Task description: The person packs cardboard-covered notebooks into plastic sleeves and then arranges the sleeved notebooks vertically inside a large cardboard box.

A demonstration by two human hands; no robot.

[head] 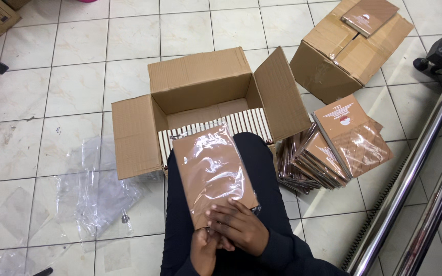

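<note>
A flat brown book in a clear plastic sleeve (212, 171) lies on my lap, its far end over the open cardboard box (131, 138). My right hand (240, 225) presses on the near end of the sleeve. My left hand (203, 253) grips the bottom edge under it. The box holds a row of similar books standing on edge (246, 122).
A stack of brown sleeved books (328, 153) sits on the tiled floor to my right. A closed cardboard box (349, 48) with one book on top stands at the back right. Loose clear plastic bags (93, 199) lie at left. Metal rails (415, 189) run along the right.
</note>
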